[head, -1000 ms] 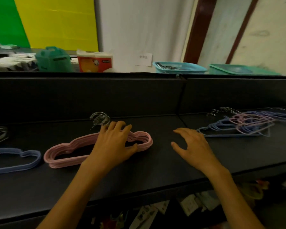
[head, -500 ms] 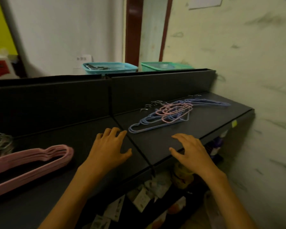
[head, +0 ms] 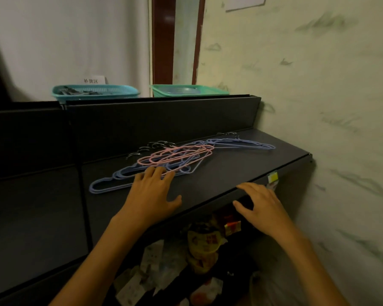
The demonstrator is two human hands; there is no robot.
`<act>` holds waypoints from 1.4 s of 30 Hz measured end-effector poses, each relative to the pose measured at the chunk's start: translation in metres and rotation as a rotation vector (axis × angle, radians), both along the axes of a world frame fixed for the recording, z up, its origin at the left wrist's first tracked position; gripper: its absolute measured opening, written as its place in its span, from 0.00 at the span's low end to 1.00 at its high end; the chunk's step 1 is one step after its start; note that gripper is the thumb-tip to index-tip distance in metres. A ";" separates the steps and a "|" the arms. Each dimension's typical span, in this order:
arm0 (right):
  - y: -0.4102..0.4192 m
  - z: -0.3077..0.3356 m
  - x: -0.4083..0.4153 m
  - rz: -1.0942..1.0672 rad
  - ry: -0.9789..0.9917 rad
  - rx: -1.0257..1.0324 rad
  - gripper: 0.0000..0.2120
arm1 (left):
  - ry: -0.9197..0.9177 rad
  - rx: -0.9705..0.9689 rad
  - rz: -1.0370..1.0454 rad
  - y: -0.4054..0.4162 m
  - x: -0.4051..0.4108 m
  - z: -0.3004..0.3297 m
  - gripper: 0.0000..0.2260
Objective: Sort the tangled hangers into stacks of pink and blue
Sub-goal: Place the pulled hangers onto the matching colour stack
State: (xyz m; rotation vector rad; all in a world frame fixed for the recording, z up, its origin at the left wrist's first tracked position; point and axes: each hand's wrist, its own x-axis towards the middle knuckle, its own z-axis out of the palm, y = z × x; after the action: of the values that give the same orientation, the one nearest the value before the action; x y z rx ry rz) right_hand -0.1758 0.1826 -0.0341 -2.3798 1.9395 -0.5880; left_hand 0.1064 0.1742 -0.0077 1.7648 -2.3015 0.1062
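Hangers are lying in one tangled heap on the dark shelf, pink wire loops crossing over and through the blue ones, with a further blue hanger stretching away toward the wall end. Judging by their thin outlines, they are looking light and fairly stiff, with a coated surface that is probably giving some grip; the metal hooks bunched at the back are likely catching in each other's frames, so a straight pull is risking dragging the whole knot along. The safest hold is seeming to be the long lower bar or a shoulder of whichever hanger is lying uppermost, lifting and turning it so that its hook is slipping free.

The left hand is hovering palm down over the near edge of the heap, fingers spread and nearly straight, the fingertips reaching the blue bars; whether they are touching is hard to tell, and nothing is being gripped. The right hand is hanging over the front lip of the shelf, well apart from the heap, fingers loosely extended and holding nothing. The heap is lying ahead of the left hand and ahead and to the left of the right one.
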 end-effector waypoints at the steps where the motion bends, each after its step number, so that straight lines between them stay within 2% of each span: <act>1: -0.006 -0.001 -0.010 -0.001 0.000 0.003 0.24 | -0.004 -0.007 0.004 -0.006 -0.009 0.001 0.33; 9: -0.073 -0.006 -0.052 0.026 -0.026 0.038 0.25 | -0.048 0.019 0.079 -0.066 -0.047 -0.002 0.33; 16: -0.164 -0.006 -0.072 0.073 0.010 0.051 0.25 | -0.051 0.006 0.174 -0.132 -0.062 -0.003 0.34; 23: -0.254 0.007 -0.065 0.113 -0.016 0.057 0.27 | -0.037 0.102 0.272 -0.184 -0.060 -0.002 0.35; 36: -0.339 0.002 -0.086 0.214 -0.031 0.076 0.28 | -0.015 0.254 0.414 -0.208 -0.077 0.002 0.40; 42: -0.371 0.003 -0.115 0.220 0.018 0.114 0.32 | -0.053 0.157 0.500 -0.212 -0.095 0.007 0.41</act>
State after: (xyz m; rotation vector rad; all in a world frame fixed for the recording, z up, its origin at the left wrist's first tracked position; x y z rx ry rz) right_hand -0.2904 -0.1880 -0.0314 -2.4870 1.6380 -0.4328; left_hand 0.0116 -0.0378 -0.0007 2.4088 -1.8915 0.0592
